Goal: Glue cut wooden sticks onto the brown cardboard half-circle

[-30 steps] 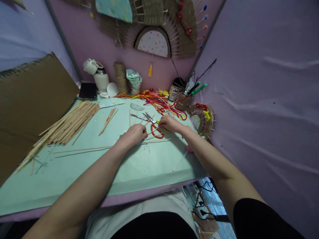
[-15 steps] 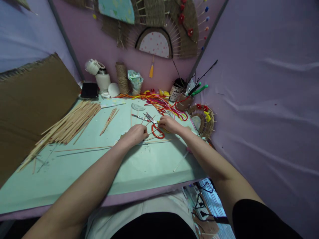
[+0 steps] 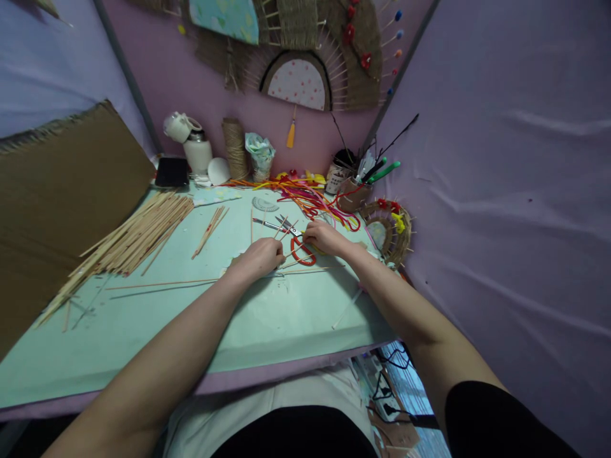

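Note:
My left hand [image 3: 261, 256] is closed, its fingers pinched around thin wooden sticks [image 3: 289, 229] that poke out above and beside them. A short way to the right, my right hand [image 3: 324, 238] is also closed, its fingertips pinching the far end of a thin stick that spans the gap between the hands. Just behind that gap lie scissors [image 3: 295, 233] with red handles, and a slim pen-like tool [image 3: 268, 224] rests across their blades. A long thin stick [image 3: 162, 285] lies left of my left wrist. My fingers partly hide how the held sticks meet.
A large pile of wooden sticks [image 3: 147, 235] and a small bunch [image 3: 209, 234] lie left. Behind are a protractor [image 3: 265, 204], colourful pipe cleaners [image 3: 305, 197], a twine spool [image 3: 235, 149] and a pen holder [image 3: 353, 196]. A round woven piece [image 3: 403, 238] leans right.
Both hands stay in nearly the same place with the same grip. The whole view has shifted very slightly.

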A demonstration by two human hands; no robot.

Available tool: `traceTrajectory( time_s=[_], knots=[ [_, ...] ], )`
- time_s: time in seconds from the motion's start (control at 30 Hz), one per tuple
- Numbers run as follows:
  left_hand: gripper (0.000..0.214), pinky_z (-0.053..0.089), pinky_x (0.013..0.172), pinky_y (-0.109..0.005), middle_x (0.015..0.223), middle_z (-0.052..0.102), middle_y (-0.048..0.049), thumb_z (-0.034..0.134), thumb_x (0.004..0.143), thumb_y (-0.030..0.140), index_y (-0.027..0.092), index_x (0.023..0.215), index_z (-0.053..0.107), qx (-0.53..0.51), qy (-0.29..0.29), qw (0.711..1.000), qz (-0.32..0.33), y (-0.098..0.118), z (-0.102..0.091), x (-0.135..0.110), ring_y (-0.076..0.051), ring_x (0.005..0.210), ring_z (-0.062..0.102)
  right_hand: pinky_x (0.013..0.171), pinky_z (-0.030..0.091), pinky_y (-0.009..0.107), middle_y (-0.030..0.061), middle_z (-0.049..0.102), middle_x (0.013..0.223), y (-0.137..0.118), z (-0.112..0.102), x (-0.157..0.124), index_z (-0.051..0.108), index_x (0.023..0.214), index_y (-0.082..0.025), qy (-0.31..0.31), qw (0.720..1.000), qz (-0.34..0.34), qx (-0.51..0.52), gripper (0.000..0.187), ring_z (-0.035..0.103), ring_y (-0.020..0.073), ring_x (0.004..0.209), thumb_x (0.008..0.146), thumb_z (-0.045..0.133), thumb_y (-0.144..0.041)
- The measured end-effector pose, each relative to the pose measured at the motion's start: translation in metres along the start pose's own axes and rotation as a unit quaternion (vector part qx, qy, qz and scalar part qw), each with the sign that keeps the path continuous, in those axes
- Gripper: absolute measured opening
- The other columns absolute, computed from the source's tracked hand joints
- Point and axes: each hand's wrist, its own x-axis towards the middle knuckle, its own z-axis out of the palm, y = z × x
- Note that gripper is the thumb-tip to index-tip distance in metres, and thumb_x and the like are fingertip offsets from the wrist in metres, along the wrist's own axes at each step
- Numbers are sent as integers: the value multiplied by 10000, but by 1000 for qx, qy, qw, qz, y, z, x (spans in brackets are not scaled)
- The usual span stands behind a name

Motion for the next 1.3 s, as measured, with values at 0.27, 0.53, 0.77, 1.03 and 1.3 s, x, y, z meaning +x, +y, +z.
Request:
traceTrajectory(
  time_s=[0.27, 0.53, 0.77, 1.03, 1.3],
  knots=[
    [171, 404, 667, -270, 813, 698, -63, 547, 790, 274, 200, 734, 691, 3, -8, 1000, -11, 4, -3, -2, -196, 773, 621, 761, 382, 285, 73, 629, 801, -1, 1, 0, 749, 803, -152, 0, 1000, 11, 4, 192, 515, 185, 804, 864, 572, -109],
    [158, 391, 644, -276, 818, 702, -68, 554, 793, 240, 191, 723, 687, 10, -6, 1000, -11, 8, -5, -4, -206, 787, 627, 756, 415, 278, 73, 659, 829, -5, -8, -1, 761, 852, -163, 15, 1000, 19, 9, 162, 566, 179, 813, 842, 611, -100],
    [239, 416, 677, -281, 784, 722, -68, 557, 849, 338, 192, 749, 719, -28, 4, 999, -16, 0, -8, -4, -204, 772, 638, 766, 439, 280, 72, 684, 910, 7, -52, -18, 741, 996, -185, 123, 990, 69, 25, 202, 605, 186, 842, 863, 601, -126],
    [203, 430, 688, -270, 789, 736, -63, 539, 813, 254, 181, 763, 722, -32, 22, 999, -16, -1, -14, -8, -194, 771, 640, 769, 449, 288, 71, 683, 886, 7, -68, -35, 743, 913, -180, 131, 987, 82, 32, 163, 610, 183, 803, 869, 589, -155],
    [154, 429, 685, -261, 833, 731, -47, 601, 774, 272, 187, 768, 729, -52, 24, 998, -30, -11, -20, -6, -189, 804, 636, 773, 430, 287, 73, 692, 848, -9, -43, -22, 747, 847, -169, 59, 996, 50, 37, 133, 595, 183, 827, 857, 622, -124]
  ],
)
